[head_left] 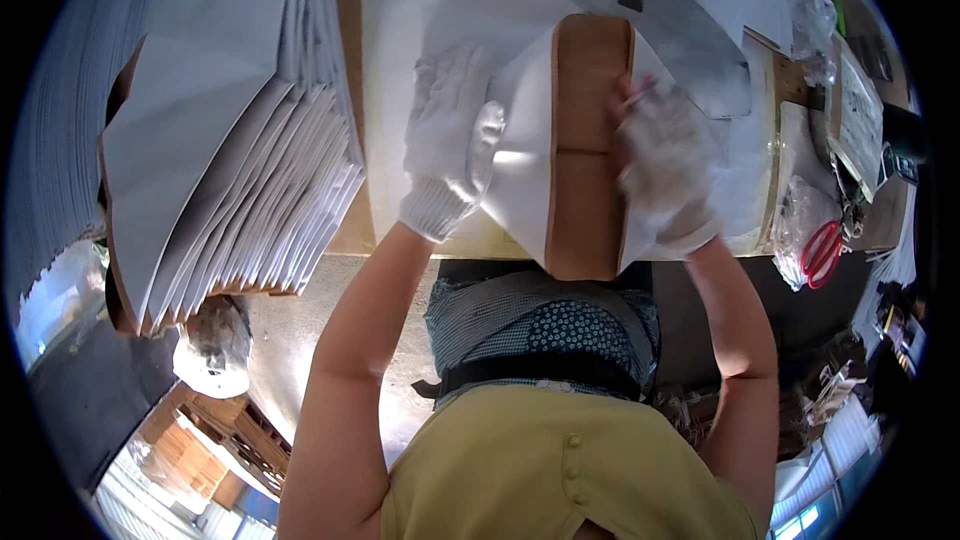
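A white paper bag (523, 170) with a brown folded bottom strip (588, 140) lies on white sheets on the table in front of me. My left hand (452, 140), in a white knit glove, presses flat on the paper at the bag's left side, fingers spread. My right hand (665, 165), also gloved and blurred, rests on the bag's right edge beside the brown strip. Whether its fingers pinch the paper I cannot tell.
A tall fanned stack of folded white bags (240, 190) sits at my left. More white and grey sheets (690, 0) lie at the back. Red-handled scissors (822, 252), clear plastic bags (812, 10) and small items crowd the right table edge (768, 140).
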### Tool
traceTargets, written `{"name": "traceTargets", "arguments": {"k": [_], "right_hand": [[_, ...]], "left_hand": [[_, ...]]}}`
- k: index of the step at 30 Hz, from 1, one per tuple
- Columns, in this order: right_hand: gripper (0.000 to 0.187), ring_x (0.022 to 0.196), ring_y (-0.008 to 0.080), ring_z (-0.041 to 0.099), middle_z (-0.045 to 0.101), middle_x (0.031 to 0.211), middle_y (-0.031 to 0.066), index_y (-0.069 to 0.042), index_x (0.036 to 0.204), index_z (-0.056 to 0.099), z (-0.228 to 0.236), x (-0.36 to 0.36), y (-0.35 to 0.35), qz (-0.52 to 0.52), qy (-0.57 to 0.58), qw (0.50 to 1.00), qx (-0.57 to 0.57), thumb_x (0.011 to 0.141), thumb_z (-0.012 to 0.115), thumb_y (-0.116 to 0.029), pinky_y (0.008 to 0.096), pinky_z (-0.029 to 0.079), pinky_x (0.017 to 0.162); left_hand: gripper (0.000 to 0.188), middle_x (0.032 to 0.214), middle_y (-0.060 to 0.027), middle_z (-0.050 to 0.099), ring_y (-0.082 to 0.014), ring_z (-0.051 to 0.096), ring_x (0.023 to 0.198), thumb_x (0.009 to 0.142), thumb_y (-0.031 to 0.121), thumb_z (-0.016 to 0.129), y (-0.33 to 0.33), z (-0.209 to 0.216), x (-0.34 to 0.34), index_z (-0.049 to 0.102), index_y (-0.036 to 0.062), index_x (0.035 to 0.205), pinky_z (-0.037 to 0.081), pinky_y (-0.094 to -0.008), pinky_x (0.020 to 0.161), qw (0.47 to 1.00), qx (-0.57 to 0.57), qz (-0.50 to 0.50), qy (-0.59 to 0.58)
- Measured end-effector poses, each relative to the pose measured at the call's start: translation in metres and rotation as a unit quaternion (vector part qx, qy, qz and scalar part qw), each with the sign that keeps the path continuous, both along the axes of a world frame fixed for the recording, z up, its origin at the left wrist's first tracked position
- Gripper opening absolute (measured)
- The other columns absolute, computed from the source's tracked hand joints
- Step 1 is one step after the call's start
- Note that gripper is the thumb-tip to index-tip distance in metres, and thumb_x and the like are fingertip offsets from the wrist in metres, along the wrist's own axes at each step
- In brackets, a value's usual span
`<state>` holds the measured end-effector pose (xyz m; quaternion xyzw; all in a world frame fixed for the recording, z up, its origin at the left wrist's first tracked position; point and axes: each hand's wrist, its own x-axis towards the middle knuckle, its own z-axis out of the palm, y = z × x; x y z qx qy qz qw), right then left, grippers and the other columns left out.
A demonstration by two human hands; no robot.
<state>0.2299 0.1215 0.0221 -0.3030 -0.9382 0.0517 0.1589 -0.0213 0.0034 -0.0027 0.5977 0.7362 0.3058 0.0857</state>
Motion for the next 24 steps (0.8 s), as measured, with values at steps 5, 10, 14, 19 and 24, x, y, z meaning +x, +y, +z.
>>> {"name": "traceTargets", "arguments": {"k": [5, 10, 14, 19, 24], "right_hand": [[0.043, 0.142, 0.0305, 0.051, 0.064, 0.139, 0.0127, -0.008, 0.119, 0.07, -0.006, 0.01, -0.063, 0.356, -0.035, 0.91, -0.21, 0.079, 0.072, -0.025, 0.0479, 0.036, 0.126], [0.051, 0.14, 0.0284, 0.053, 0.067, 0.131, 0.0099, -0.007, 0.112, 0.07, -0.004, 0.007, -0.061, 0.374, 0.015, 0.905, -0.203, 0.065, 0.076, -0.028, 0.0491, 0.038, 0.126], [0.046, 0.135, 0.0291, 0.057, 0.068, 0.128, 0.0091, -0.009, 0.109, 0.071, -0.005, 0.007, -0.06, 0.368, 0.032, 0.909, -0.196, 0.066, 0.077, -0.026, 0.0495, 0.042, 0.122], [0.036, 0.118, 0.0346, 0.063, 0.068, 0.121, 0.0107, -0.014, 0.11, 0.071, -0.005, 0.017, 0.001, 0.101, 0.117, 0.986, -0.059, 0.075, 0.077, -0.021, 0.05, 0.049, 0.105], [0.052, 0.107, 0.0414, 0.067, 0.07, 0.114, 0.022, -0.006, 0.126, 0.069, 0.001, 0.05, 0.077, -0.334, 0.067, 0.94, 0.001, 0.082, 0.082, -0.03, 0.0488, 0.052, 0.096]], "left_hand": [[0.074, 0.161, -0.0226, 0.045, -0.0393, 0.037, 0.153, 0.11, 0.055, 0.032, 0.001, -0.003, 0.006, 0.043, 0.0002, 0.157, 0.02, -0.0526, 0.13, 0.993, -0.054, 0.011, 0.104], [0.074, 0.164, -0.0253, 0.04, -0.0411, 0.032, 0.156, 0.108, 0.05, 0.042, 0.011, -0.006, 0.019, 0.039, -0.0044, 0.158, 0.018, -0.0532, 0.131, 0.982, -0.065, 0.013, 0.177], [0.076, 0.166, -0.0253, 0.035, -0.0406, 0.028, 0.157, 0.105, 0.046, 0.051, 0.051, 0.003, 0.037, 0.035, -0.0032, 0.161, 0.017, -0.0501, 0.132, 0.988, -0.075, -0.048, 0.125], [0.079, 0.166, -0.0258, 0.035, -0.0412, 0.03, 0.156, 0.102, 0.046, 0.057, 0.06, 0.001, 0.033, 0.036, -0.0033, 0.16, 0.021, -0.0481, 0.131, 0.993, -0.044, -0.09, 0.054], [0.076, 0.162, -0.0265, 0.042, -0.0432, 0.038, 0.152, 0.101, 0.046, 0.058, 0.005, 0.02, 0.029, 0.043, -0.004, 0.156, 0.025, -0.0522, 0.129, 0.984, -0.049, -0.113, 0.132]]}}
